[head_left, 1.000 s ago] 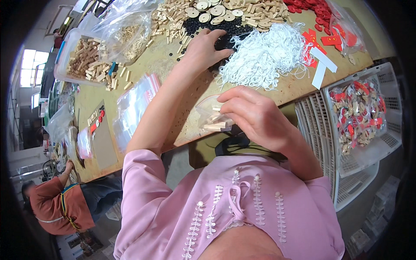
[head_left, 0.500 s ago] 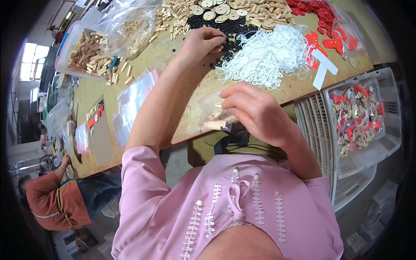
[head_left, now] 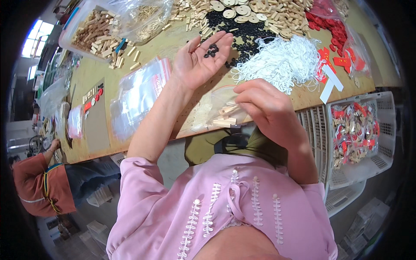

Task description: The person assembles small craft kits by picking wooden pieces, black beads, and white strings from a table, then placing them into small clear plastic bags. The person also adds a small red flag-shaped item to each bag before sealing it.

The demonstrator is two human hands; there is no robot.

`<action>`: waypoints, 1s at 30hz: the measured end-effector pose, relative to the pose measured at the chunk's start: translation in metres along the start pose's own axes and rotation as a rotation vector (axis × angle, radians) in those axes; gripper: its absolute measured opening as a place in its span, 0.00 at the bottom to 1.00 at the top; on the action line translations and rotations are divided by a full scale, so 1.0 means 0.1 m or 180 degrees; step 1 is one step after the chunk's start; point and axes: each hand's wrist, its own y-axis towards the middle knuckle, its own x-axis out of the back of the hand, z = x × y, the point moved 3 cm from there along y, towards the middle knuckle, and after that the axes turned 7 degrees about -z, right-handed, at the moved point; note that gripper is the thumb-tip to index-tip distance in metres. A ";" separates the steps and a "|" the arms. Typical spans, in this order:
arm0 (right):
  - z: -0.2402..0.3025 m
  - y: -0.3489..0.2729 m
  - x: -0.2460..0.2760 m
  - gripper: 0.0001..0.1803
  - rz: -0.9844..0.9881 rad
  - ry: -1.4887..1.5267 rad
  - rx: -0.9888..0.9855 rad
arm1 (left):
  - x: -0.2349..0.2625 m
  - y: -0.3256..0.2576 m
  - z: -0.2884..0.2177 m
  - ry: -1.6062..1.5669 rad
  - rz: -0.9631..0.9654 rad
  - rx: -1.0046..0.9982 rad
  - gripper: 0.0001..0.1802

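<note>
My left hand [head_left: 199, 63] is turned palm up over the table, fingers lightly curled, cradling several small black beads [head_left: 211, 51]. It hovers at the near edge of a spread of the same black pieces [head_left: 253, 55]. At the table's front edge, my right hand [head_left: 268, 102] pinches the rim of a clear plastic bag [head_left: 215, 106]. Small wooden sticks [head_left: 225, 117] lie inside that bag. Beyond the right hand is a heap of white cords [head_left: 281, 60].
Wooden discs [head_left: 229, 13], wooden blocks [head_left: 286, 17] and red discs [head_left: 331, 32] are piled farther back. Flat clear bags [head_left: 143, 89] lie left of my left arm. A plastic tub [head_left: 69, 41] holds blocks. White crates [head_left: 383, 130] stand right; another person [head_left: 41, 182] works at left.
My left hand has turned from fingers-down at the black pieces to palm up, showing beads in it. The right hand stays at the bag. The whole view has shifted slightly.
</note>
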 end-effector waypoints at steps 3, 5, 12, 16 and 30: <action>0.03 0.04 0.00 0.04 -0.0010 -0.0185 0.0089 | 0.04 -0.09 0.07 -0.0138 0.0097 -0.0145 0.34; 0.04 0.06 -0.02 0.04 0.0004 -0.0286 0.0099 | 0.04 -0.12 0.09 -0.0069 0.0117 -0.0153 0.34; 0.01 0.06 -0.06 0.03 0.0121 -0.0352 0.0054 | 0.00 -0.14 0.14 -0.0062 0.0104 -0.0134 0.29; 0.01 0.06 -0.06 0.03 0.0128 -0.0366 0.0065 | -0.02 -0.14 0.14 0.0044 0.0043 -0.0199 0.28; 0.02 0.05 -0.06 0.03 0.0138 -0.0335 0.0039 | 0.04 -0.13 0.14 0.0132 0.0145 -0.0163 0.31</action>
